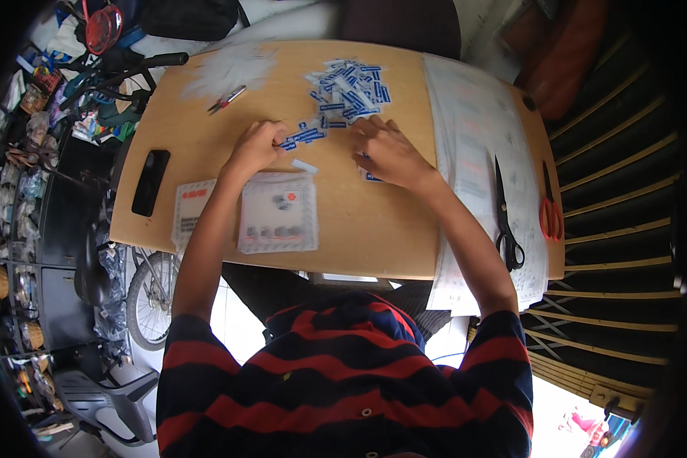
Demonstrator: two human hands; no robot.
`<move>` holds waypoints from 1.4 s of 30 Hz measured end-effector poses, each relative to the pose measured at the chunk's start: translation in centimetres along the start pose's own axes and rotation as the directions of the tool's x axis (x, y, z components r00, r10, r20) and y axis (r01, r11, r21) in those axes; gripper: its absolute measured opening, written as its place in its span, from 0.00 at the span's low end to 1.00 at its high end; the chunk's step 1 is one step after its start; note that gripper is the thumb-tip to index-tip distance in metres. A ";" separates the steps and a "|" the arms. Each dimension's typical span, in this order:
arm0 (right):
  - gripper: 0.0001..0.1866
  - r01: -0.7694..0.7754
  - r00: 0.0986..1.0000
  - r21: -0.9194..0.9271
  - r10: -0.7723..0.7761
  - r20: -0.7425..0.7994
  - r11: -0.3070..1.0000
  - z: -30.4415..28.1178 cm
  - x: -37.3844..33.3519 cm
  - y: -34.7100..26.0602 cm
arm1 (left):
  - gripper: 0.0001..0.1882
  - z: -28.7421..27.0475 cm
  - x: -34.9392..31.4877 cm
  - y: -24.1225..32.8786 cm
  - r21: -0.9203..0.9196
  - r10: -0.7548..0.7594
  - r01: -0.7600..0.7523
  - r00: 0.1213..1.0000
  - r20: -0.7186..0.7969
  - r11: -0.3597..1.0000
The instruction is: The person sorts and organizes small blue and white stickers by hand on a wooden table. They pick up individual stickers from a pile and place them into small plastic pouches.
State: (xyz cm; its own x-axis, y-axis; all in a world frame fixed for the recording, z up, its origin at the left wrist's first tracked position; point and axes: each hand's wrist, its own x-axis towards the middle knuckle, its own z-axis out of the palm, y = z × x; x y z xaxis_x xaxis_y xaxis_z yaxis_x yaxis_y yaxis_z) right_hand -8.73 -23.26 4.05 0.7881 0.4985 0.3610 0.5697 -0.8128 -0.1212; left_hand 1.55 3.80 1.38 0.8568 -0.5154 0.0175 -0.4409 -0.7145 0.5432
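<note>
Small blue-and-white labels point(349, 85) lie in a loose heap toward the far middle of the wooden table. A few more blue labels point(307, 136) are spread between my hands. My left hand point(258, 145) is closed, its thumb and fingertips pinching at the near-left end of this spread. Curled over the table to the right, my right hand point(391, 153) has a blue label at its fingertips; the fingers partly hide it. Another blue label point(372, 176) shows just below that hand. A single pale strip point(304, 166) lies nearer to me, above a stack of clear printed plastic bags point(278, 214).
A black phone point(151, 182) and red-handled snips point(227, 98) are on the left of the table point(343, 229). Plastic sheets point(473, 137) cover the right side, with black scissors point(505, 221) and red-handled scissors point(549, 210) on them. A bicycle wheel point(151, 301) stands at lower left.
</note>
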 end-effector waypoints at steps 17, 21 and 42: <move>0.15 -0.158 0.987 0.275 0.152 0.042 0.948 7.5 7.6 -0.5 | 0.15 1.4 0.5 0.6 0.064 0.141 -0.135 0.985 -0.096 0.989; 0.17 0.060 0.993 0.233 -0.082 0.086 0.971 7.7 9.3 0.7 | 0.11 1.7 0.3 0.3 0.052 0.173 -0.167 0.974 -0.144 0.985; 0.03 -0.336 0.942 0.527 0.271 0.200 0.780 2.8 11.0 3.5 | 0.11 3.1 -0.1 -1.2 0.241 0.087 -0.035 0.974 -0.210 0.970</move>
State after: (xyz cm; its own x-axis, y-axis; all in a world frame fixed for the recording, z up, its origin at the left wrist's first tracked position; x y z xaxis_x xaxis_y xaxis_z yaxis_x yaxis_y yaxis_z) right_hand 2.62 -19.79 4.97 0.9431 0.3091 0.1225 0.3022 -0.6433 -0.7035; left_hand 1.15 3.25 -1.84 0.8520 -0.4649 0.2406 -0.5220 -0.7892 0.3235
